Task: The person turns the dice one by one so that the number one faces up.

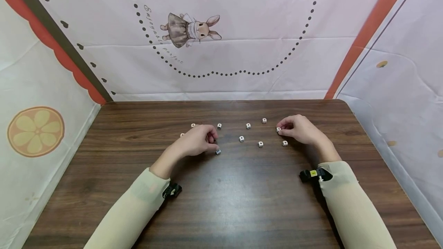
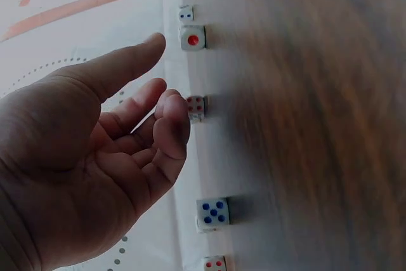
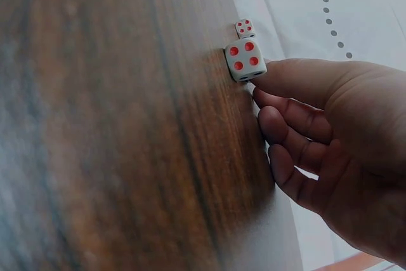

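Note:
My right hand (image 1: 299,128) is at the right of the scattered dice, its thumb and forefinger pinching a white die (image 1: 278,129). In the right wrist view, a die showing four red pips (image 3: 246,59) sits before the thumb tip and hides the pinched one. That nearer die (image 1: 285,143) lies just below the right thumb in the head view. Over the dice on the left is my left hand (image 1: 199,140), thumb and loosely bent fingers apart, nothing between them. Just by its thumb tip lies another die (image 1: 218,151). A five-pip blue die face (image 2: 212,212) shows below the left fingers.
More dice lie between the hands, among them one in the middle (image 1: 241,138) and one nearer me (image 1: 260,144). Two dice (image 1: 182,135) are partly behind the left hand. The dark wooden table (image 1: 221,210) ends at a patterned cloth (image 1: 259,18).

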Demonstrator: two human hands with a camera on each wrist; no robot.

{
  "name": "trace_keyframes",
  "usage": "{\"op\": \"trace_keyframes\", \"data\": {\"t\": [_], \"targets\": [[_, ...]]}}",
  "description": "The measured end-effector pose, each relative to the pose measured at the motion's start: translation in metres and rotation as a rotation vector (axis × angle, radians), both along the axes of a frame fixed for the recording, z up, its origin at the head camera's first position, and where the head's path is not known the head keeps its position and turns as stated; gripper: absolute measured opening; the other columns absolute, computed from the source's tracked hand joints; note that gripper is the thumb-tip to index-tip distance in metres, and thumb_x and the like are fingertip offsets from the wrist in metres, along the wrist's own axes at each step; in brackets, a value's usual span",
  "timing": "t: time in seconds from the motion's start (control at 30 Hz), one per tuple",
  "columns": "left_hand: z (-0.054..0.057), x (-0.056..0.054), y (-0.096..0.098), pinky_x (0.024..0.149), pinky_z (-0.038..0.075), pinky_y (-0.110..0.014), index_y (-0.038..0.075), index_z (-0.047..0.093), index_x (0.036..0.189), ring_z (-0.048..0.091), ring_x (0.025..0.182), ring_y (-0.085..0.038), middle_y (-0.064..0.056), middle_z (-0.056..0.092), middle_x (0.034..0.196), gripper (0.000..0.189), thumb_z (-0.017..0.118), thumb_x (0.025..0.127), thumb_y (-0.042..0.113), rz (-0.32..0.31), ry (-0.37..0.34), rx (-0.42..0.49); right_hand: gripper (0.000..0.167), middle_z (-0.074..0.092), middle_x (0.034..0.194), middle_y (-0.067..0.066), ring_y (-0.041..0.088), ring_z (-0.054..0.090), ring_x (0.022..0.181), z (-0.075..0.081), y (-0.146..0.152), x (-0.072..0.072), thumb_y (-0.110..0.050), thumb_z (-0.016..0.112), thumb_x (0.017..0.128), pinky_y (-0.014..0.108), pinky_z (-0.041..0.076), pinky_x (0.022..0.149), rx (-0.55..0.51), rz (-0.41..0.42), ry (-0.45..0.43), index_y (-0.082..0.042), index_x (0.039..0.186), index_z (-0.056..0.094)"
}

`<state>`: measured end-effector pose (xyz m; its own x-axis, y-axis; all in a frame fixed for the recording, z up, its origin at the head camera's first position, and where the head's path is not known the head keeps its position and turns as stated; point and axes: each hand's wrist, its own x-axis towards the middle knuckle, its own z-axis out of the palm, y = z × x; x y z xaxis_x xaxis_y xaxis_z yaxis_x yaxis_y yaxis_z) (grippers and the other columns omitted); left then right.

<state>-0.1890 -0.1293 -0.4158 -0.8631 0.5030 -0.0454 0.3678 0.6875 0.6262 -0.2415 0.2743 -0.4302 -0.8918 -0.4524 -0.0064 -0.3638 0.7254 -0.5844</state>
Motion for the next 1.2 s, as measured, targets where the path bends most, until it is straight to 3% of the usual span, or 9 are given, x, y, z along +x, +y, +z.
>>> {"op": "trace_keyframes", "data": {"t": [0.23,0.53,1.2], "targets": [[-0.002,0.009,0.010,0.077,0.051,-0.031,0.008,0.069,0.096,0.058,0.075,-0.010,-0.001,0.066,0.085,0.029,0.092,0.084,0.022,-0.046,0.021,-0.057,0.010,0.071,0.090,-0.001,0.019,0.062,0.086,0.000,0.000,0.000,-0.010,0.077,0.097,0.038,0.049,0.080,0.009,0.001,0.001,-0.007,0.106,0.079],[-0.004,0.011,0.015,0.075,0.050,-0.029,0.013,0.070,0.089,0.057,0.075,-0.008,0.006,0.061,0.079,0.021,0.090,0.084,0.015,-0.093,0.044,-0.130,0.010,0.071,0.090,0.001,0.020,0.061,0.085,0.001,0.000,-0.001,-0.010,0.077,0.098,0.038,0.049,0.078,0.007,0.000,-0.009,-0.006,0.107,0.079],[-0.001,0.011,0.015,0.078,0.051,-0.029,0.012,0.073,0.090,0.059,0.078,-0.007,0.007,0.065,0.081,0.015,0.087,0.087,0.011,-0.106,0.022,-0.137,0.010,0.068,0.087,0.000,0.018,0.059,0.082,0.001,0.000,0.001,-0.011,0.077,0.098,0.032,0.046,0.073,-0.017,-0.011,-0.035,-0.005,0.105,0.078]]}}
